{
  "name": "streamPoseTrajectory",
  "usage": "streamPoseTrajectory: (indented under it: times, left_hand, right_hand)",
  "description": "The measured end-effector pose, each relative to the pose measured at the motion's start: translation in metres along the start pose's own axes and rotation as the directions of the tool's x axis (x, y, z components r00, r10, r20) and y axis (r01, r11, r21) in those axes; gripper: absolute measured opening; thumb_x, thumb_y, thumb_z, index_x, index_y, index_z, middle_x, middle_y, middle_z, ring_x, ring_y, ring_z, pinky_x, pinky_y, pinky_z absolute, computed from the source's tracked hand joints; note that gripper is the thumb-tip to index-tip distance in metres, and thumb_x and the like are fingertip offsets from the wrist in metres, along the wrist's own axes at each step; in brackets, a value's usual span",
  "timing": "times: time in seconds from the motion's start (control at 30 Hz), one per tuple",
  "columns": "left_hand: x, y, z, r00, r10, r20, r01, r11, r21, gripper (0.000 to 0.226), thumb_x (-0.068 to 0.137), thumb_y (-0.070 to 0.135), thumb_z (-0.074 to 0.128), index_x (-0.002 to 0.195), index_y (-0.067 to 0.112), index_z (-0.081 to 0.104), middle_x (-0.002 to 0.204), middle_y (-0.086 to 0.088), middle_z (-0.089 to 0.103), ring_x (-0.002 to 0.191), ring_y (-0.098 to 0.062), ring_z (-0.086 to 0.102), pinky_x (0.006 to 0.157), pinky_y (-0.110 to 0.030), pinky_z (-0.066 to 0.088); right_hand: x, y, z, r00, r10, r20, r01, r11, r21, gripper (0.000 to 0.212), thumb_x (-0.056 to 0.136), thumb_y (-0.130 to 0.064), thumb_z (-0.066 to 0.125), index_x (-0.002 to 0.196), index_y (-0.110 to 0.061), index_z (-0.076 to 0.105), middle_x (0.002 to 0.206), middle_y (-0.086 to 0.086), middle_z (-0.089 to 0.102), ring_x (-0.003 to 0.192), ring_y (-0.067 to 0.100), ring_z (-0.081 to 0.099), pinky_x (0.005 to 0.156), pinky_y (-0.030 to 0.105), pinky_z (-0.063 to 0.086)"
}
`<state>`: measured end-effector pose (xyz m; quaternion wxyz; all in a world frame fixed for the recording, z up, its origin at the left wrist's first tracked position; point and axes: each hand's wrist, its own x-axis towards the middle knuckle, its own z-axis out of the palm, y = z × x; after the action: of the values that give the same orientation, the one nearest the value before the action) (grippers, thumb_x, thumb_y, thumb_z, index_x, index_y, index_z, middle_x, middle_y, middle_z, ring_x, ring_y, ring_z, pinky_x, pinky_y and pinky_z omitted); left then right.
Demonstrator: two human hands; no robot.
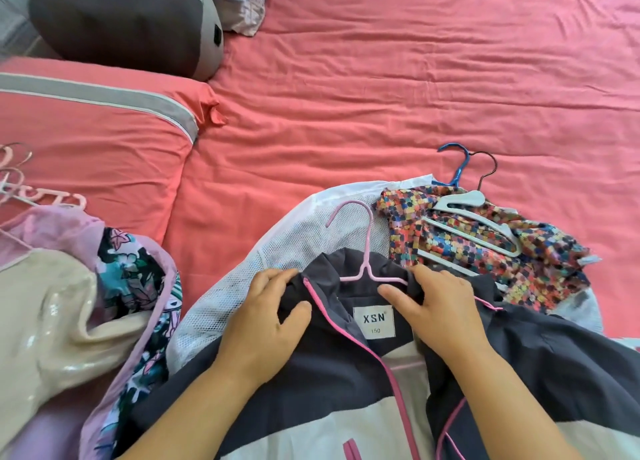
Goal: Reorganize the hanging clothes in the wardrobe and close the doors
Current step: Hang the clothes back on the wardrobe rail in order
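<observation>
A dark grey zip jacket with pink piping and pale panels (346, 373) lies open on a bed covered by a wrinkled coral-pink sheet (381, 96), collar pointing away from the person. A thin pink wire hanger (365, 251) sits in its neck, the hook lying over a white mesh-lined garment (277, 251) spread underneath. The left hand (266, 321) grips the left side of the collar, fingers curled into the fabric and thumb pressed on top. The right hand (440, 307) holds the right side of the collar, its fingers bent over the hanger's shoulder bar, just above a white label reading XSN (374, 322) that sits between both hands. Just beyond the right hand lies a multicoloured checked garment (485, 251) with a pale plastic hanger (467, 217) on it, and blue and black hooks near it. To the left sits a heap with a cream sequinned piece (52, 321) and a floral print (135, 286).
</observation>
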<state>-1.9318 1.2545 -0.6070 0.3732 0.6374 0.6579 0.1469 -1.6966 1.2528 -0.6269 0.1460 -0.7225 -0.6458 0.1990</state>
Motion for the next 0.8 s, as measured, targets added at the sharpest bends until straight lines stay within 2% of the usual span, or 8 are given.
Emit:
streamPoseTrajectory:
  times: [0.1,0.23,0.33,0.43,0.53,0.63,0.7,0.8]
  left_hand:
    - [-0.011,0.016,-0.007,0.999,-0.009,-0.038,0.009,1.000,-0.002,0.052,0.062,0.075,0.050,0.104,0.045,0.056,0.107,0.025,0.049,0.098,0.006,0.048,0.086,-0.020,0.038]
    - [-0.032,0.033,-0.017,0.993,0.093,-0.072,-0.094,0.995,-0.017,0.017,0.065,0.052,0.069,0.078,0.045,0.061,0.086,0.017,0.056,0.082,0.003,0.054,0.072,-0.019,0.041]
    - [-0.051,0.048,-0.029,0.979,0.179,-0.096,-0.182,0.983,-0.025,0.023,0.070,0.028,0.079,0.085,0.038,0.065,0.084,0.016,0.057,0.080,0.000,0.056,0.072,-0.023,0.045]
    - [-0.071,0.072,-0.045,0.952,0.271,-0.141,-0.278,0.960,-0.031,0.037,0.072,0.018,0.079,0.094,0.040,0.059,0.082,0.014,0.056,0.079,-0.003,0.056,0.070,-0.021,0.045]
    - [-0.095,0.099,-0.065,0.906,0.372,-0.201,-0.393,0.917,-0.075,0.024,0.074,0.027,0.072,0.093,0.037,0.062,0.079,0.013,0.058,0.078,-0.002,0.057,0.067,-0.014,0.041]
    - [-0.121,0.128,-0.090,0.845,0.481,-0.232,-0.514,0.851,-0.106,0.017,0.075,0.036,0.065,0.092,0.034,0.063,0.078,0.012,0.058,0.075,-0.003,0.056,0.066,-0.012,0.039]
    - [-0.131,0.142,-0.102,0.808,0.532,-0.255,-0.570,0.814,-0.108,0.018,0.077,0.042,0.059,0.092,0.032,0.063,0.079,0.013,0.057,0.075,-0.001,0.055,0.067,-0.009,0.037]
    - [-0.152,0.177,-0.126,0.750,0.605,-0.267,-0.649,0.752,-0.118,0.023,0.076,0.044,0.056,0.096,0.034,0.064,0.081,0.017,0.059,0.079,0.002,0.055,0.070,-0.012,0.041]
  right_hand:
    - [-0.017,-0.009,-0.017,0.998,-0.028,-0.055,0.034,0.995,0.099,0.055,0.075,-0.073,0.036,0.056,-0.023,0.025,0.047,-0.003,0.034,0.054,0.015,0.040,0.055,0.033,0.022]
    - [-0.042,-0.016,-0.045,0.992,-0.022,-0.121,0.040,0.988,0.149,0.063,0.073,-0.076,0.036,0.057,-0.015,0.038,0.049,-0.001,0.041,0.053,0.018,0.042,0.050,0.032,0.030]
    - [-0.064,-0.029,-0.074,0.978,0.001,-0.211,0.039,0.983,0.182,0.055,0.073,-0.071,0.045,0.055,-0.023,0.025,0.048,-0.006,0.031,0.048,0.010,0.033,0.047,0.026,0.022]
    - [-0.088,-0.043,-0.106,0.959,0.034,-0.282,0.033,0.973,0.230,0.057,0.072,-0.067,0.054,0.057,-0.018,0.028,0.052,-0.005,0.033,0.053,0.013,0.036,0.051,0.027,0.029]
    - [-0.114,-0.058,-0.147,0.943,0.035,-0.332,0.052,0.966,0.252,0.051,0.072,-0.063,0.057,0.064,-0.013,0.048,0.061,-0.007,0.045,0.067,0.010,0.044,0.060,0.021,0.035]
    - [-0.146,-0.070,-0.196,0.914,-0.003,-0.405,0.094,0.974,0.206,0.025,0.071,-0.040,0.067,0.081,-0.017,0.065,0.075,-0.018,0.056,0.076,0.007,0.045,0.069,0.019,0.035]
    - [-0.163,-0.072,-0.220,0.877,-0.037,-0.480,0.128,0.979,0.159,0.021,0.072,-0.029,0.068,0.088,-0.016,0.071,0.082,-0.024,0.056,0.080,0.005,0.046,0.075,0.016,0.034]
    - [-0.198,-0.087,-0.266,0.809,0.023,-0.588,0.117,0.973,0.200,0.018,0.077,-0.024,0.066,0.090,-0.017,0.076,0.081,-0.013,0.060,0.081,0.009,0.053,0.075,0.016,0.040]
